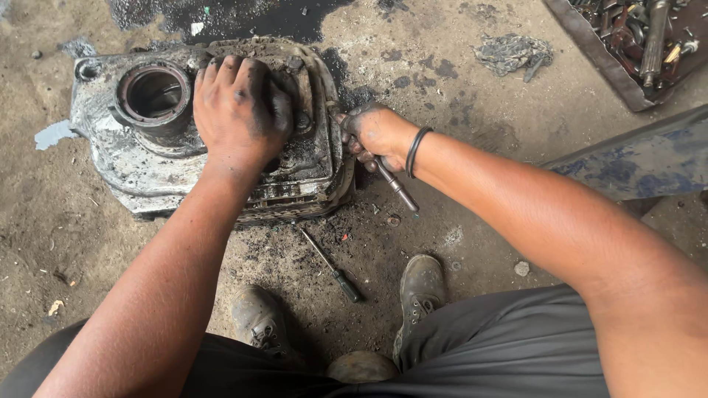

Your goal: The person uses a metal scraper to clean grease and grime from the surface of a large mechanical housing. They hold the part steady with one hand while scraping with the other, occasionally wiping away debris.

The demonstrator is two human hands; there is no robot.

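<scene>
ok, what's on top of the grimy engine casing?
The left hand lies flat on the engine casing, beside its open round bore. The right hand holds a metal tool at the casing's right edge. What lies under the palm is covered.

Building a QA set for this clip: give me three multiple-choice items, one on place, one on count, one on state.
1. Where does the screwdriver lie?
A. on the ground between casing and shoes
B. in the metal tray
C. on the casing

2. How many shoes show?
A. one
B. two
C. four

3. How is the left hand?
A. lifted clear
B. pressed flat on the greasy engine casing
C. holding a rag

Key: A, it lies on dirt below the casing; B, left shoe and right shoe; B, palm is down on it.
</scene>
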